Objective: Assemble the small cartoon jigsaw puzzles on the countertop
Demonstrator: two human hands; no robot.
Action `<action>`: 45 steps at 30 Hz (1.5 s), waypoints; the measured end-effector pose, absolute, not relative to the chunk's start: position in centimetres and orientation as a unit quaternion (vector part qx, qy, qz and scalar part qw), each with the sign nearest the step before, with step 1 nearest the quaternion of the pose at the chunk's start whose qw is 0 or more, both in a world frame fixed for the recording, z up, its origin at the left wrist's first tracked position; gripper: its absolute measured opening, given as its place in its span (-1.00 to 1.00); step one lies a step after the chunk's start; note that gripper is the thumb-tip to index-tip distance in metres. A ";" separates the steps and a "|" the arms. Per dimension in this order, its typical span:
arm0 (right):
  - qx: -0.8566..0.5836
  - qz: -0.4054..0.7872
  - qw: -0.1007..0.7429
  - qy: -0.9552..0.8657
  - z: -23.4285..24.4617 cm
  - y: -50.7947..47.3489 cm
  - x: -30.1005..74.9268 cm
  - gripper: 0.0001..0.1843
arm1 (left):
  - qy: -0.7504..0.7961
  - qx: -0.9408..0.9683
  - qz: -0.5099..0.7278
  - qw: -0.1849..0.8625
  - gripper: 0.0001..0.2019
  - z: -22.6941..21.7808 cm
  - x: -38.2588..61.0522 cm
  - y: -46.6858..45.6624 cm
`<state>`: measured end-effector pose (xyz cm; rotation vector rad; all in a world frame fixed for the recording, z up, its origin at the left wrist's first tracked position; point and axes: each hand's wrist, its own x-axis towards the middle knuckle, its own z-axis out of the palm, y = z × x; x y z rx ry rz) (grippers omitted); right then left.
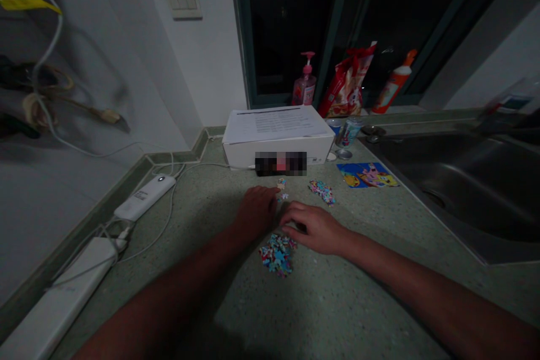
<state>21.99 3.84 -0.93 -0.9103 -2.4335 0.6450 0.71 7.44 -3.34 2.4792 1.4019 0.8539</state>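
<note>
My left hand [256, 206] is low over the speckled green counter [358, 292], its fingers bunched beside a few loose jigsaw pieces [281, 184]. My right hand [315, 227] lies just to its right, with curled fingers and the thumb drawn in toward the fingertips. Anything between either hand's fingertips is too small and dark to make out. Nearer me, just below the right fingertips, sits a heap of mostly blue jigsaw pieces [277, 256]. A second, paler heap of jigsaw pieces [322, 192] is beyond the right hand.
A white box [278, 143] with printed paper [274, 124] stands at the back, a partly blurred dark object [270, 170] before it. Right are a colourful cartoon picture card [367, 175], a can [350, 131] and a steel sink [422, 180]. White power strips [145, 197] and cables run along the left.
</note>
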 end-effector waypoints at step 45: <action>-0.451 0.212 0.398 -0.770 -2.1 5.5 21.9 -0.87 | 0.424 0.833 0.335 0.119 -0.85 -3.0 0.4 6.7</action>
